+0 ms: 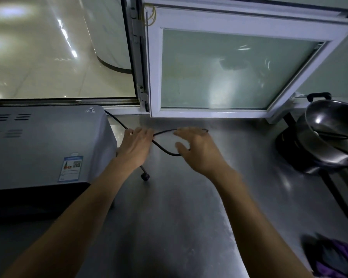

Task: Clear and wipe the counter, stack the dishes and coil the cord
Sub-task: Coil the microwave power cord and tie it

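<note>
A black power cord [165,149] runs from behind the grey microwave [44,145] across the steel counter [179,207] and loops between my hands. Its plug [145,176] lies on the counter just below my left hand. My left hand [136,147] lies over the cord next to the microwave's side, its fingers bent down onto it; the grip itself is hidden. My right hand [199,149] hovers over the loop's right end, fingers spread and fairly straight, slightly blurred. Stacked metal bowls [329,133] stand at the right edge of the counter.
An open white-framed window [229,69] swings in over the back of the counter. A purple and grey cloth [333,257] lies at the front right corner. A black pot with a handle [295,155] sits under the bowls.
</note>
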Motion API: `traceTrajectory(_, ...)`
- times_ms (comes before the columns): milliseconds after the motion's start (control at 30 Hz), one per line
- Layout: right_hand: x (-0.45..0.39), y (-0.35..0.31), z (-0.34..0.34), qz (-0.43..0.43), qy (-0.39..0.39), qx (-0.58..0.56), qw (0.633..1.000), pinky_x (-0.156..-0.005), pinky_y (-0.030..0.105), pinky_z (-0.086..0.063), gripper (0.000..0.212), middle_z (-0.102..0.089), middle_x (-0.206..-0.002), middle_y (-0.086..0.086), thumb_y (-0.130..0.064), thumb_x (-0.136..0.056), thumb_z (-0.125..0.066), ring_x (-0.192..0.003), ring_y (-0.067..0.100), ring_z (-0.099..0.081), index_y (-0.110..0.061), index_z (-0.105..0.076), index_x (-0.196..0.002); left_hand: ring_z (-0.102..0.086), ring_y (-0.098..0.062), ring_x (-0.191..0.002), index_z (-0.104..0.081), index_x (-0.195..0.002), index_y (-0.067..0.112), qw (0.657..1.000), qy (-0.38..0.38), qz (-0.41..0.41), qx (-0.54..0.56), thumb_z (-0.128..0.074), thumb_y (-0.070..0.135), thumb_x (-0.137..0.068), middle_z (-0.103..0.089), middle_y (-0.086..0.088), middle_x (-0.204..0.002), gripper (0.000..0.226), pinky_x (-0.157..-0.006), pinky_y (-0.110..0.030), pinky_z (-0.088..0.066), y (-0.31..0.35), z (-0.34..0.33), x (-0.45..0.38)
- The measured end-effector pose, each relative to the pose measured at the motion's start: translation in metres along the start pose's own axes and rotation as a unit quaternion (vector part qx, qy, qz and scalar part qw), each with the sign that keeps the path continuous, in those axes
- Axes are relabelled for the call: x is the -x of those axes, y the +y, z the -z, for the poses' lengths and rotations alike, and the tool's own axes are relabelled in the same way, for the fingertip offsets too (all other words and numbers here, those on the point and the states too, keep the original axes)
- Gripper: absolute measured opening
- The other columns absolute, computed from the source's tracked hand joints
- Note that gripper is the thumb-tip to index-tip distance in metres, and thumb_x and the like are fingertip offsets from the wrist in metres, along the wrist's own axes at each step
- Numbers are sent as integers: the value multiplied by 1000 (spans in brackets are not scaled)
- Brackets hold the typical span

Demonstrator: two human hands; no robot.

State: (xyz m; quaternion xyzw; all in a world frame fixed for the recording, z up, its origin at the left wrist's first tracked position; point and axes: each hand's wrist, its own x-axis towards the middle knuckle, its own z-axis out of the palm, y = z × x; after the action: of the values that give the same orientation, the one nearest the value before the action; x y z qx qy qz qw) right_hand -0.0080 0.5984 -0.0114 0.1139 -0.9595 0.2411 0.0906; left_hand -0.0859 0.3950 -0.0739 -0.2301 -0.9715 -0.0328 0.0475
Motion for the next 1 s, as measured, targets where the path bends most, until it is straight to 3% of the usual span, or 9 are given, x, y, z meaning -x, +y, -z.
traceTrajectory(167,-19,-19,-35,24,-124,77,989,-115,47,-31,58,-47,-150,4,-44,-97,-56,-140,26,-38,-23,-40,-149,-53,-28,-110,-54,-114,14,1000,-7,2,12,-47,4,-89,-63,-5,-107,28,-103,-44,-32,2,4,3)
traceTrajectory(233,-27,-16,-46,22,-143,90,985,-116,50,-28,60,-39,-155,5,-45,-99,-53,-145,28,-31,-23,-34,-151,-53,-26,-113,-55,-116,16,1000,-4,2,13,-49,7,-91,-63,-4,-110,27,-105,-43,-32,0,4,5)
traceTrajectory(333,-33,-6,-58,19,-149,85,985,-121,51,-13,65,-14,-166,5,-45,-100,-50,-153,27,-7,-23,-25,-155,-54,-24,-115,-53,-124,17,1000,-1,-1,3,-52,11,-94,-63,-2,-115,31,-107,-43,-33,-5,2,8)
traceTrajectory(400,-35,2,-62,24,-146,74,986,-122,50,-8,66,-11,-166,5,-46,-99,-51,-153,26,-3,-22,-26,-155,-54,-25,-114,-54,-121,16,1000,6,-7,3,-53,10,-93,-63,-2,-113,29,-106,-43,-32,-6,-1,11)
traceTrajectory(500,-36,13,-66,35,-109,49,992,-121,52,-17,60,-37,-156,6,-42,-94,-61,-150,28,-20,-20,-43,-147,-57,-26,-107,-57,-114,16,999,21,-16,19,-54,11,-95,-65,-2,-105,20,-103,-43,-33,-8,-4,12)
traceTrajectory(600,-37,24,-70,44,-42,51,997,-110,55,-34,48,-61,-129,9,-36,-87,-72,-129,31,-47,-15,-61,-129,-61,-25,-98,-60,-104,17,998,41,-28,38,-55,17,-98,-65,0,-98,8,-98,-43,-37,-9,-8,10)
traceTrajectory(767,-38,34,-75,49,31,68,996,-103,55,-41,27,-64,-99,8,-30,-85,-75,-99,30,-58,-12,-70,-104,-59,-24,-91,-58,-97,18,995,63,-44,71,-52,25,-101,-64,2,-92,10,-92,-42,-39,-8,-12,8)
traceTrajectory(1000,-44,33,-65,51,99,88,990,-87,46,-46,16,-61,-88,3,-29,-87,-72,-84,27,-57,-14,-70,-93,-57,-25,-78,-51,-91,16,989,96,-28,106,-58,21,-98,-56,2,-81,11,-84,-41,-40,-12,-18,6)
